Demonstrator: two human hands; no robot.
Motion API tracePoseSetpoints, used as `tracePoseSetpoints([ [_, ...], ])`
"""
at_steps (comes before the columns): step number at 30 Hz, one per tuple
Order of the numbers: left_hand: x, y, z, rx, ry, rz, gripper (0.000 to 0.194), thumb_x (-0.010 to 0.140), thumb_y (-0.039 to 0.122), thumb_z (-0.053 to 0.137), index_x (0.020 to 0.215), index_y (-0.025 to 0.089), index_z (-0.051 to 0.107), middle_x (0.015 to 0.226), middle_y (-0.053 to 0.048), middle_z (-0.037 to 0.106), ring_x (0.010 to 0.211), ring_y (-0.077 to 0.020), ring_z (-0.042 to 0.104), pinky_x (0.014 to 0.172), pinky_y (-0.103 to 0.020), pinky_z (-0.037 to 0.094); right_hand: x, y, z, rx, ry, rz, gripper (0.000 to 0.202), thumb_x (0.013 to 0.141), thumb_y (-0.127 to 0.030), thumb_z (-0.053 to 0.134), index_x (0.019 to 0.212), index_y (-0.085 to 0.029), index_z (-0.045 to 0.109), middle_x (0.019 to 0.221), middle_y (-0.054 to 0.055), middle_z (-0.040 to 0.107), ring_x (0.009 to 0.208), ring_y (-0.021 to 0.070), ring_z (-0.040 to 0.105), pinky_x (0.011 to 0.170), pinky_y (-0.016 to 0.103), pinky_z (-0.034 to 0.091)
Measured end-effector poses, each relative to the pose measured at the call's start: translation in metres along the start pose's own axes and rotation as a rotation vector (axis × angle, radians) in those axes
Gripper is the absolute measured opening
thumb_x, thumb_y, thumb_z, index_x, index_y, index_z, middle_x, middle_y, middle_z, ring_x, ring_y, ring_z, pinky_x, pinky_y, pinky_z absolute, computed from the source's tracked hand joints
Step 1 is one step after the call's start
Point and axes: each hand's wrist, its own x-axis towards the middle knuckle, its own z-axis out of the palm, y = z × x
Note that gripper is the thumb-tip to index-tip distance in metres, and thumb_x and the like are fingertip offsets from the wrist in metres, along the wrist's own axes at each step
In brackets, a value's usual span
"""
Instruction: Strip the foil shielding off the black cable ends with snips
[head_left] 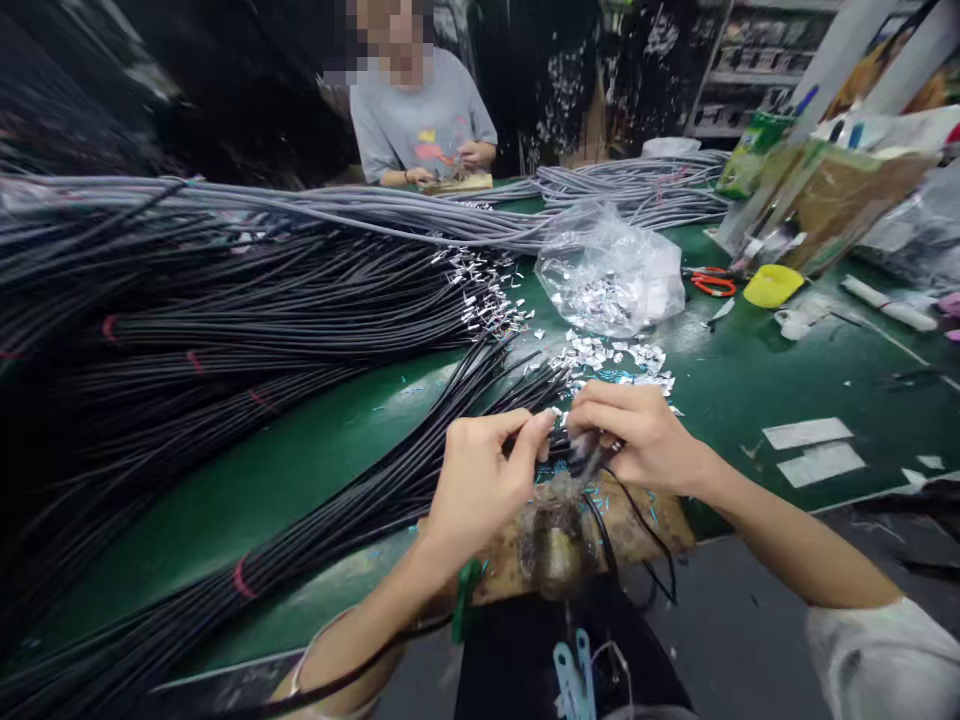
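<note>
My left hand [487, 465] is closed, thumb and forefinger pinching a small white piece [555, 411] at their tips. Close beside it, my right hand [630, 430] has its fingers drawn together; what they hold is hidden and blurred. Below both hands stands a worn metal fixture [559, 550] on a stained wooden board [660, 530], with bits of blue wire around it. A bundle of black cables [360, 500], tied with a red band, reaches from the lower left to just behind my hands. Another black cable passes by my left forearm.
More black cable bundles [300, 290] and grey cables [337, 205] cover the left and back. A clear plastic bag [611, 270], foil scraps [607, 350], orange-handled scissors [712, 283] and yellow tape [772, 286] lie on the green table [720, 370]. A person [420, 120] works opposite.
</note>
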Motion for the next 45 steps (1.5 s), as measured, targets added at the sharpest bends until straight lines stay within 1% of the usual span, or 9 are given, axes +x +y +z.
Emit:
tracePoseSetpoints([
  [6, -0.003, -0.003, 0.011, -0.111, -0.034, -0.056, 0.043, 0.09, 0.037, 0.043, 0.053, 0.015, 0.047, 0.043, 0.005, 0.036, 0.04, -0.0055, 0.029, 0.041, -0.021, 0.021, -0.001, -0.002, -0.001, -0.183, 0.164, 0.169, 0.03, 0.068, -0.001, 0.045, 0.087, -0.018, 0.06, 0.083, 0.003, 0.061, 0.073, 0.014, 0.055, 0.057, 0.024, 0.038],
  [11, -0.005, -0.005, 0.008, -0.35, -0.018, -0.17, 0.043, 0.088, 0.044, 0.045, 0.057, 0.016, 0.05, 0.041, 0.007, 0.032, 0.035, -0.0051, 0.03, 0.037, -0.02, 0.021, 0.002, 0.016, -0.02, -0.188, 0.631, 0.484, 0.011, 0.084, -0.015, 0.053, 0.082, -0.018, 0.063, 0.078, 0.004, 0.061, 0.07, 0.0151, 0.054, 0.063, 0.028, 0.041],
  [17, -0.003, -0.007, 0.01, -0.456, -0.044, -0.187, 0.036, 0.087, 0.043, 0.049, 0.072, 0.013, 0.063, 0.043, 0.006, 0.038, 0.036, -0.0047, 0.033, 0.036, -0.019, 0.023, 0.009, 0.004, -0.012, 0.398, 0.282, 0.305, 0.013, 0.085, -0.025, 0.059, 0.084, -0.017, 0.07, 0.078, 0.003, 0.066, 0.07, 0.012, 0.058, 0.062, 0.025, 0.044],
  [23, 0.0, -0.01, 0.01, -0.423, -0.062, -0.101, 0.025, 0.083, 0.034, 0.057, 0.074, 0.013, 0.069, 0.053, 0.002, 0.052, 0.043, -0.0055, 0.04, 0.04, -0.018, 0.029, 0.009, -0.001, -0.003, 0.614, 0.245, 0.374, 0.014, 0.083, -0.024, 0.061, 0.079, -0.013, 0.068, 0.071, 0.003, 0.065, 0.065, 0.0103, 0.057, 0.06, 0.024, 0.043],
  [27, 0.001, -0.009, 0.009, -0.373, 0.11, 0.039, 0.012, 0.076, 0.025, 0.066, 0.07, 0.015, 0.069, 0.06, 0.0, 0.059, 0.052, -0.0084, 0.049, 0.047, -0.019, 0.038, 0.008, -0.006, -0.004, 0.662, 0.232, 0.45, 0.017, 0.083, -0.025, 0.06, 0.072, -0.013, 0.065, 0.061, -0.001, 0.059, 0.054, 0.0082, 0.049, 0.05, 0.022, 0.038],
  [32, -0.005, -0.006, 0.01, -0.124, 0.334, 0.182, 0.002, 0.074, 0.016, 0.068, 0.072, 0.017, 0.067, 0.062, 0.002, 0.059, 0.052, -0.008, 0.048, 0.045, -0.02, 0.035, 0.007, -0.016, -0.007, 0.508, 0.369, 0.278, 0.011, 0.082, -0.019, 0.06, 0.077, -0.012, 0.067, 0.065, 0.001, 0.06, 0.059, 0.0085, 0.051, 0.054, 0.023, 0.039],
  [38, -0.006, -0.007, 0.007, -0.029, 0.272, 0.335, 0.007, 0.074, 0.01, 0.068, 0.073, 0.017, 0.065, 0.062, 0.002, 0.058, 0.053, -0.007, 0.049, 0.047, -0.02, 0.037, 0.007, -0.015, -0.004, 0.705, 0.216, 0.476, 0.022, 0.084, -0.026, 0.057, 0.066, -0.013, 0.062, 0.053, -0.004, 0.051, 0.047, 0.0057, 0.041, 0.042, 0.019, 0.032],
  [42, -0.007, -0.006, 0.005, -0.038, 0.357, 0.32, 0.008, 0.073, 0.01, 0.068, 0.071, 0.017, 0.064, 0.061, 0.003, 0.056, 0.051, -0.0063, 0.046, 0.044, -0.019, 0.034, 0.004, -0.019, -0.001, 0.567, 0.377, 0.319, 0.014, 0.083, -0.02, 0.059, 0.071, -0.014, 0.065, 0.061, -0.001, 0.058, 0.055, 0.0075, 0.05, 0.052, 0.022, 0.039],
  [45, -0.008, -0.005, 0.004, -0.074, 0.383, 0.307, 0.009, 0.073, 0.009, 0.068, 0.072, 0.017, 0.064, 0.061, 0.003, 0.056, 0.051, -0.0069, 0.046, 0.044, -0.019, 0.035, 0.001, -0.018, -0.002, 0.598, 0.33, 0.351, 0.016, 0.085, -0.026, 0.058, 0.094, -0.016, 0.067, 0.067, -0.001, 0.059, 0.054, 0.0071, 0.048, 0.05, 0.021, 0.038],
])
